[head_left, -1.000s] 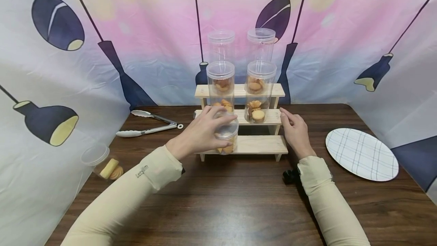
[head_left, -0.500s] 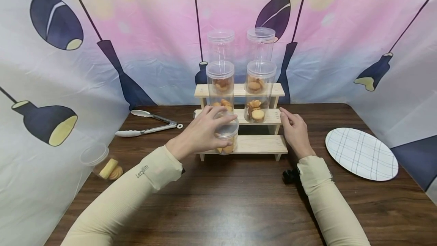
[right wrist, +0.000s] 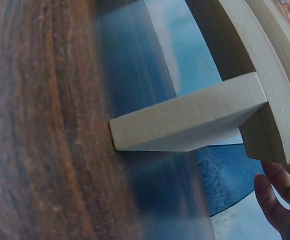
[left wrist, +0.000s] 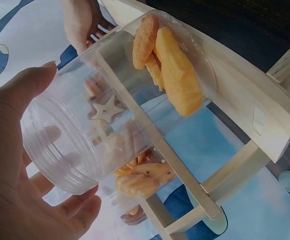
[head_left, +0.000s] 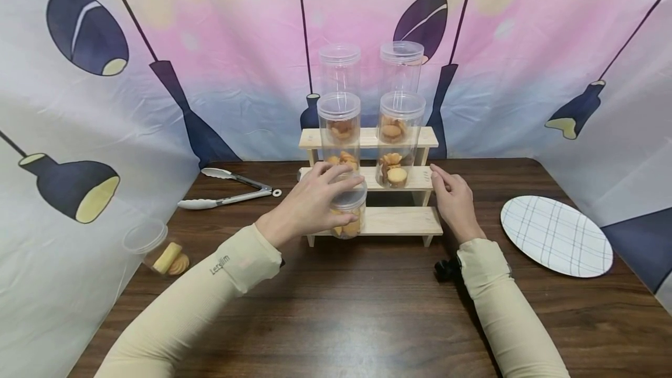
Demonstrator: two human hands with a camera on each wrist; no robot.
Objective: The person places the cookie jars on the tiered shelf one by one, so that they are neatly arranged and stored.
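My left hand (head_left: 312, 200) curls round the lid of a clear cookie jar (head_left: 349, 214) at the left end of the lowest step of a wooden stepped rack (head_left: 401, 221). In the left wrist view the thumb and fingers lie on opposite sides of the screw lid (left wrist: 60, 145), and yellow and brown cookies (left wrist: 172, 70) sit at the jar's base. My right hand (head_left: 455, 203) is at the right end of the rack's middle step, fingertips right at the board's edge, holding nothing. The right wrist view has its thumb and fingers (right wrist: 269, 197) by the board end.
Two jars (head_left: 401, 139) stand on the middle step and two taller-looking ones (head_left: 340, 72) behind. Metal tongs (head_left: 236, 197) lie spread at the left, with another cookie jar (head_left: 170, 258) nearer the table's left edge. A checked oval plate (head_left: 556, 238) lies at the right.
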